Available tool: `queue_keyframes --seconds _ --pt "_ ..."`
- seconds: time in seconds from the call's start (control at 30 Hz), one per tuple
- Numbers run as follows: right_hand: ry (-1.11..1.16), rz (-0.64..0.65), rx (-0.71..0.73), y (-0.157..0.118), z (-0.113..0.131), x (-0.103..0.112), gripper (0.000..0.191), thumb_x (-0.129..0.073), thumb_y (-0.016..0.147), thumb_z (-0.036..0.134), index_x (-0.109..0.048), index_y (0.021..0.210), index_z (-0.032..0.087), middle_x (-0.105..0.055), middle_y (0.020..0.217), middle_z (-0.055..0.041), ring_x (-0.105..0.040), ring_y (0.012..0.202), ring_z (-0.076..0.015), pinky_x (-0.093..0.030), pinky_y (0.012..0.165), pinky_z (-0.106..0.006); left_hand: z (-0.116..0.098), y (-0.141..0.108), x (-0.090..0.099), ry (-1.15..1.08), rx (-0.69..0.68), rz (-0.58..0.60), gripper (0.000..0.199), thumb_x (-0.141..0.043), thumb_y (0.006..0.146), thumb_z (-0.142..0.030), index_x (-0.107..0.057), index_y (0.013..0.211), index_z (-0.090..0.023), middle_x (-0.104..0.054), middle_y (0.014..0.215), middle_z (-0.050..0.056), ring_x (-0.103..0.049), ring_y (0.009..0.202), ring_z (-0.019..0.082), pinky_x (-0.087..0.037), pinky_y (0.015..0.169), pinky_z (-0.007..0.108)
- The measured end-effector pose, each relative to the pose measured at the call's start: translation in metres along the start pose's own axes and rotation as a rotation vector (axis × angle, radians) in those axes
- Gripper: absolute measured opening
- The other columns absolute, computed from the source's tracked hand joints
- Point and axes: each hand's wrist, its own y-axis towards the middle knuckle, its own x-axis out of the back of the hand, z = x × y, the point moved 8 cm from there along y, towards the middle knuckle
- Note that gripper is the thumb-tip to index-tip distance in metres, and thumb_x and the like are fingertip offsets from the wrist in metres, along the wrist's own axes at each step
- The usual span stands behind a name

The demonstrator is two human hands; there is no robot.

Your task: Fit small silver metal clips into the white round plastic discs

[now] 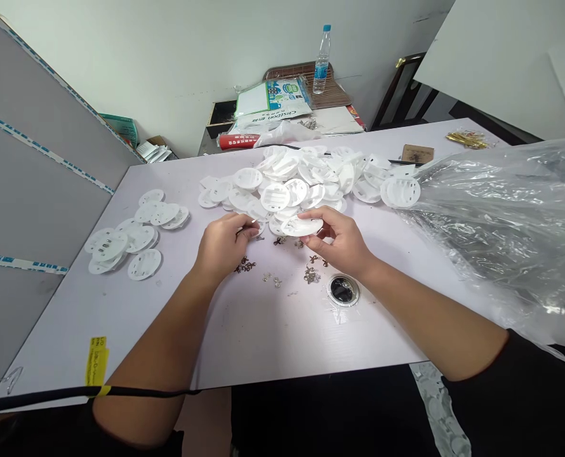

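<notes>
Package, head view: "C'estbon" legible on the plastic package, far centre.
Yellow tag: near left, writing too small to read.
Clear bag: crumpled at right.
Right hand: grasps a white disc by its right edge, before the disc pile.
Left hand: fingertips drawn together; cannot tell what, if anything, they hold.
Metal pieces: scattered just nearer than the pile.

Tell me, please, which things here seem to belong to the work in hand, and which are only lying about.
Probably the work's:
disc in the right hand
other discs
small metal pieces

Probably just lying about:
bottle
brown card
</notes>
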Motion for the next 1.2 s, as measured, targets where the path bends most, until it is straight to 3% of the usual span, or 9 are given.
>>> queue_keyframes --seconds 0.07,0.17,0.33,0.5,0.67,0.83,1.0,1.2 --pt "-0.018 0.005 0.014 -0.001 0.001 0.000 0.036 -0.077 0.080 0.033 -0.070 0.114 0.024 -0.066 0.105 -0.0040 -0.066 0.083 -0.0151 -0.058 0.069 -0.029 0.004 -0.001 0.002 -0.134 0.060 -0.054 0.010 -0.056 0.090 -0.025 -0.065 0.085 -0.022 -0.068 0.086 -0.001 -0.050 0.064 0.008 -0.039 0.061 0.024" --pt "-0.062 0.031 0.059 -0.002 0.005 -0.003 0.038 -0.077 0.079 0.031 -0.070 0.115 0.024 -0.065 0.108 -0.0046 -0.066 0.087 -0.0166 -0.058 0.070 -0.030 0.006 -0.003 -0.006 -0.391 0.144 -0.030 0.012 -0.057 0.091 -0.032 -0.061 0.087 -0.022 -0.063 0.077 -0.001 -0.039 0.053 0.006 -0.031 0.050 0.021" --pt "-0.147 0.107 0.170 -0.005 0.011 -0.012 0.039 -0.075 0.077 0.025 -0.069 0.115 0.023 -0.065 0.108 -0.0052 -0.065 0.088 -0.0181 -0.059 0.067 -0.031 -0.003 -0.006 -0.023 -0.740 0.187 0.088 0.025 -0.070 0.085 -0.043 -0.064 0.088 -0.019 -0.068 0.083 0.002 -0.043 0.054 0.004 -0.033 0.050 0.020" --pt "-0.185 0.168 0.240 -0.007 0.013 -0.018 0.041 -0.073 0.077 0.022 -0.067 0.118 0.024 -0.064 0.105 -0.0043 -0.062 0.081 -0.0164 -0.057 0.065 -0.031 -0.005 -0.007 -0.030 -0.851 0.242 0.142 0.033 -0.080 0.077 -0.045 -0.063 0.087 -0.018 -0.070 0.081 0.003 -0.043 0.052 0.004 -0.031 0.048 0.019" --pt "-0.203 0.212 0.276 -0.007 0.016 -0.022 0.041 -0.073 0.078 0.023 -0.066 0.117 0.023 -0.063 0.104 -0.0050 -0.060 0.074 -0.0153 -0.056 0.061 -0.031 -0.012 -0.009 -0.032 -0.852 0.177 0.174 0.035 -0.079 0.079 -0.048 -0.064 0.089 -0.018 -0.067 0.088 0.002 -0.039 0.052 0.002 -0.030 0.047 0.019" --pt "-0.219 0.226 0.259 -0.008 0.014 -0.023 0.040 -0.075 0.077 0.025 -0.065 0.116 0.024 -0.063 0.106 -0.0062 -0.064 0.081 -0.0186 -0.056 0.060 -0.031 -0.021 -0.013 -0.038 -0.731 0.100 0.240 0.032 -0.074 0.084 -0.049 -0.064 0.088 -0.019 -0.054 0.072 -0.003 -0.033 0.053 0.003 -0.027 0.050 0.020" --pt "-0.258 0.229 0.246 -0.008 0.014 -0.023 0.040 -0.075 0.076 0.025 -0.065 0.115 0.022 -0.063 0.106 -0.0064 -0.063 0.077 -0.0182 -0.054 0.059 -0.031 -0.023 -0.015 -0.039 -0.574 0.070 0.225 0.027 -0.068 0.088 -0.046 -0.066 0.090 -0.019 -0.062 0.083 0.001 -0.048 0.067 0.008 -0.037 0.062 0.022" --pt "-0.302 0.216 0.274 -0.008 0.016 -0.021 0.040 -0.074 0.077 0.027 -0.065 0.116 0.023 -0.064 0.105 -0.0061 -0.063 0.077 -0.0178 -0.053 0.060 -0.031 -0.026 -0.013 -0.031 -0.353 -0.026 0.155 0.018 -0.062 0.090 -0.036 -0.066 0.086 -0.020 -0.058 0.090 0.001 -0.042 0.068 0.008 -0.038 0.066 0.024"
